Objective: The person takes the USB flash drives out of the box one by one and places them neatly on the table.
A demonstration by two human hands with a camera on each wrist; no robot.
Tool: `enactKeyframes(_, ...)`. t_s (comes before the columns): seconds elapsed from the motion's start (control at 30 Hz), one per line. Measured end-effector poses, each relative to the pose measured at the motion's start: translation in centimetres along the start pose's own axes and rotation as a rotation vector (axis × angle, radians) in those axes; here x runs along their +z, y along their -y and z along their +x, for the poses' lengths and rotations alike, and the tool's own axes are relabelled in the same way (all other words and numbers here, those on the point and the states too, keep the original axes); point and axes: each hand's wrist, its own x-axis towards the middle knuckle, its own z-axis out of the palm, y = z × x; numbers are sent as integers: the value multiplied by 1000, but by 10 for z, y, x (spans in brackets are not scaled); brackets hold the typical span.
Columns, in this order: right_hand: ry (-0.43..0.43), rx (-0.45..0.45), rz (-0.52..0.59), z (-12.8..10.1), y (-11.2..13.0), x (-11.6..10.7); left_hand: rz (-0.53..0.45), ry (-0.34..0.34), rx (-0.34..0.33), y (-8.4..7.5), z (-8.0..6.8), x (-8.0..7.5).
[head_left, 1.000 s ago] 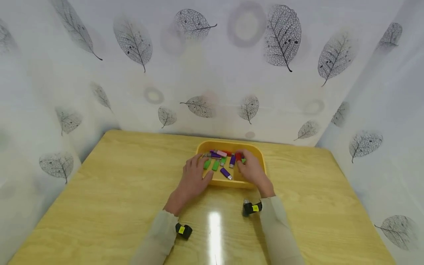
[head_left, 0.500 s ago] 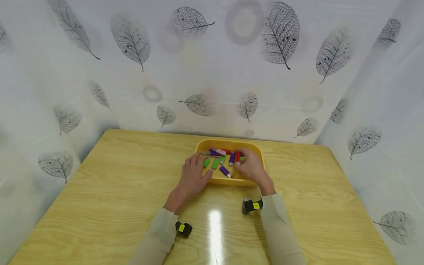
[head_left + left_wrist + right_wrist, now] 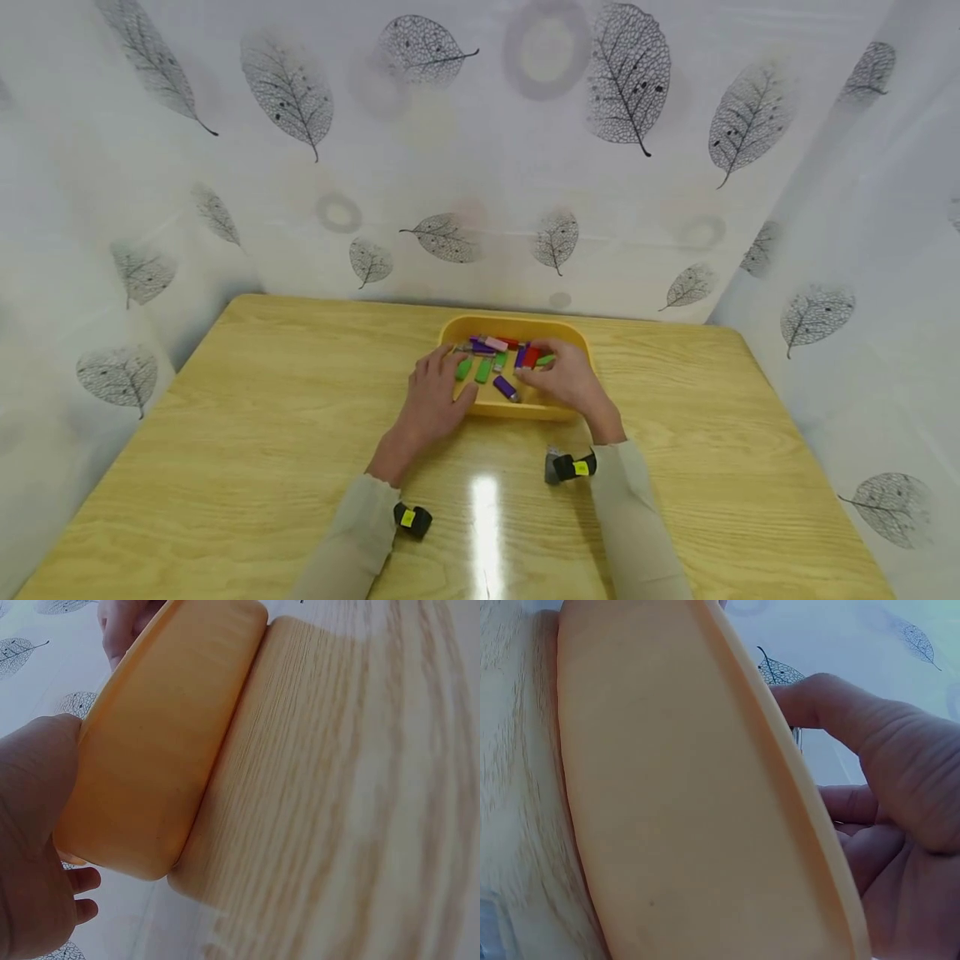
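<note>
A yellow plastic tray (image 3: 510, 412) at the back of the table holds several USB flash drives in purple, green, red and pink. Inside its right part, my right hand (image 3: 566, 377) pinches a red USB flash drive (image 3: 531, 358) between thumb and fingers, close beside a purple flash drive (image 3: 521, 357). My left hand (image 3: 432, 396) rests at the tray's left front corner, fingers relaxed over the rim near a green flash drive (image 3: 463, 368). In both wrist views the tray's outer wall (image 3: 150, 742) hides the drives; the right thumb (image 3: 817, 701) reaches over the rim.
A grey USB flash drive (image 3: 552, 468) lies on the wooden table (image 3: 262, 433) in front of the tray, partly behind the right wrist camera (image 3: 576, 467). Leaf-patterned curtain (image 3: 480, 150) hangs behind the table and along both sides.
My right hand has shifted slightly left with the red flash drive, which shows more than it did a second ago. My left hand stays at the tray's corner.
</note>
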Motion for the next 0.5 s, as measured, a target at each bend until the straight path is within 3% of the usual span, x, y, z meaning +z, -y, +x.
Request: enactKeyframes(0.5,15,-166,-160,-17,10,-7,-11,-1,-7,-2,0,1)
